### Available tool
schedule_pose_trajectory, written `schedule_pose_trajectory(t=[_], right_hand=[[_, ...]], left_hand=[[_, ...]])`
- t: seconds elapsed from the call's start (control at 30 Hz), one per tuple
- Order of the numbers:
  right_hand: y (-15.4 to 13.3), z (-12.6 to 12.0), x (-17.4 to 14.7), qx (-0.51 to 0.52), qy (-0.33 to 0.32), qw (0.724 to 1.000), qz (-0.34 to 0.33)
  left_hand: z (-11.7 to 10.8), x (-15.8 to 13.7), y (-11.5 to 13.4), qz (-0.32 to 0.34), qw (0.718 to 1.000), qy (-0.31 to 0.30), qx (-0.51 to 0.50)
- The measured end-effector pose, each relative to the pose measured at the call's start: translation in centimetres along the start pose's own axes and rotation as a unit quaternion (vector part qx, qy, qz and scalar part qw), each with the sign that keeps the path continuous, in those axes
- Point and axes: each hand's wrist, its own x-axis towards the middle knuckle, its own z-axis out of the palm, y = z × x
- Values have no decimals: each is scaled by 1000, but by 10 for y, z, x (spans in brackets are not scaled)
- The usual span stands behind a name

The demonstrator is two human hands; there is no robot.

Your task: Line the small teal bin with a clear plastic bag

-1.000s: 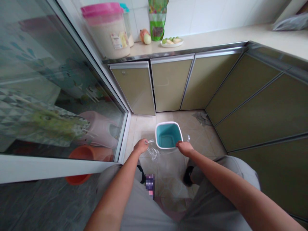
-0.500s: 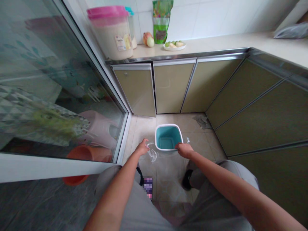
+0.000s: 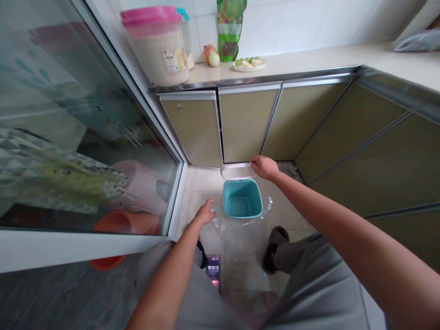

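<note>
The fingers of our right hand were curled tight on the white ring, which was off the bin's top, just past the bin. Our left hand was to the left of the bin, with its fingers a bit bent and one poking out. They were right by the clear bag, but we could not tell if they had hold of it. The blue-green bin stood upright on the floor, between our hands and a little nearer to us than the ring. The thin bag lay along the bin's near side and came up on its right. Our right shoe was on the near right side of the bin. Cupboard doors stood past the bin, and an orange bucket sat well to its left.
</note>
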Motion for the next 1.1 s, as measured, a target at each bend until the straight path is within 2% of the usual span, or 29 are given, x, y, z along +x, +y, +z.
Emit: schedule_pose_trajectory(t=[0.13, 0.33, 0.47, 0.6, 0.73, 0.87, 0.93, 1.0, 1.07, 1.1], right_hand=[[6, 15, 25, 36, 37, 998, 26], [10, 37, 25, 47, 20, 997, 53], [11, 37, 25, 50, -3, 997, 63], [19, 33, 24, 62, 18, 995, 81], [34, 50, -7, 102, 82, 981, 144], [49, 97, -67, 118, 123, 957, 234], [55, 123, -91, 137, 62, 943, 297], [61, 144, -104, 165, -48, 921, 349], [65, 157, -109, 181, -132, 905, 361], [66, 159, -110, 184, -146, 904, 357]], left_hand=[[2, 0, -2, 1, 1000, -15, 16], [4, 3, -1, 2, 999, -33, 22], [6, 4, 1, 1, 999, -28, 27], [6, 4, 2, -1, 999, -30, 43], [1, 1, 7, -12, 999, -26, 42], [-5, 0, 12, -53, 998, -8, 39], [-6, 1, 12, -77, 996, 12, 33], [-5, 2, 10, -96, 995, 24, 26], [-4, 2, 8, -108, 994, 19, 26], [-3, 1, 6, -113, 993, 10, 28]])
